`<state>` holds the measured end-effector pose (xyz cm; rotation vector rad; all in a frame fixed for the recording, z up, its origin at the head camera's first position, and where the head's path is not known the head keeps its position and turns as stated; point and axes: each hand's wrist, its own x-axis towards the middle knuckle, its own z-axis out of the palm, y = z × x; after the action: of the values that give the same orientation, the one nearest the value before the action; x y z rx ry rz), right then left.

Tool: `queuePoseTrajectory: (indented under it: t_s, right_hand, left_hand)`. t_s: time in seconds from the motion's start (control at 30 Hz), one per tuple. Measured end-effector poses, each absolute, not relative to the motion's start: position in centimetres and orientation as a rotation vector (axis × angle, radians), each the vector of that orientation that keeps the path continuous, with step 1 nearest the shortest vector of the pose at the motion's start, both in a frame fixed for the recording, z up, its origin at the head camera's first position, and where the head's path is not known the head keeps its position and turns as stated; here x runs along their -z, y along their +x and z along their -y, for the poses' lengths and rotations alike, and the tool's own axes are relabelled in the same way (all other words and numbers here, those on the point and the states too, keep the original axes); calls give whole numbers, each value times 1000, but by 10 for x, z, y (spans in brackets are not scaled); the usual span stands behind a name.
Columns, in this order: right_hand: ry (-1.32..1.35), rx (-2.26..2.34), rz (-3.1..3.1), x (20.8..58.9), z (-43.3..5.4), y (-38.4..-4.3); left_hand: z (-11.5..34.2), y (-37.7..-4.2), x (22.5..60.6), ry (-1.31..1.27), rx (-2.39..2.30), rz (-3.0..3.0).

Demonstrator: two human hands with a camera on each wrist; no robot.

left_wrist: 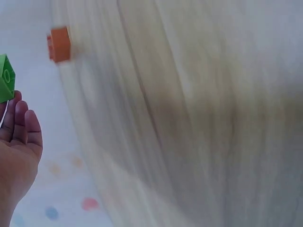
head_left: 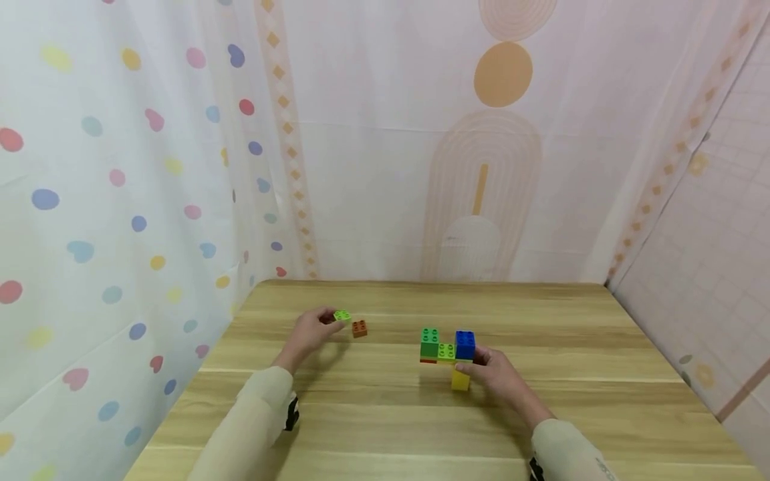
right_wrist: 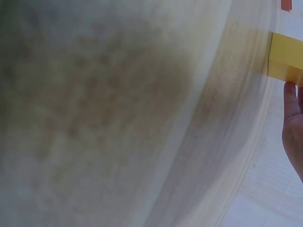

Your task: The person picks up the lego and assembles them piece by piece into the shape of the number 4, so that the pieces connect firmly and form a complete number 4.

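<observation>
My left hand (head_left: pixel 313 333) pinches a light green toy building brick (head_left: pixel 341 316) at the far left of the table. In the left wrist view the hollow underside of that green brick (left_wrist: pixel 6 78) shows above the fingers. Just right of it lies an orange-brown brick (head_left: pixel 359 329), studs up. My right hand (head_left: pixel 494 371) grips a joined brick structure from its right side. This has a yellow column (head_left: pixel 460 378) under a blue brick (head_left: pixel 465 345), a light green brick (head_left: pixel 446 351) as a bridge, and a darker green brick (head_left: pixel 430 343) on the left with red beneath.
Both hands are over a wood-grain table (head_left: pixel 373 427). Behind it hangs a pale curtain (head_left: pixel 373 167) with arch patterns, and a dotted curtain (head_left: pixel 132 267) hangs along the left. Another pale sheet (head_left: pixel 710 280) borders the right side.
</observation>
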<state>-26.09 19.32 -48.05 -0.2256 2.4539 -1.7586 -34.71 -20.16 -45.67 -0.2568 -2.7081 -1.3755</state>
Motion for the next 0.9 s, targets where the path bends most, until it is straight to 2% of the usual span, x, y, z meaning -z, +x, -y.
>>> queuePoseTrajectory:
  t_s: [0.53,0.9]
  right_hand:
    - [-258,1790,-2443,483,-193,-262]
    - [-252,1775,-2457,481,-193,-261]
  left_hand:
    - [132,-316,402,-510,1586,2592]
    - [76,-312,372,-780,1528,2572]
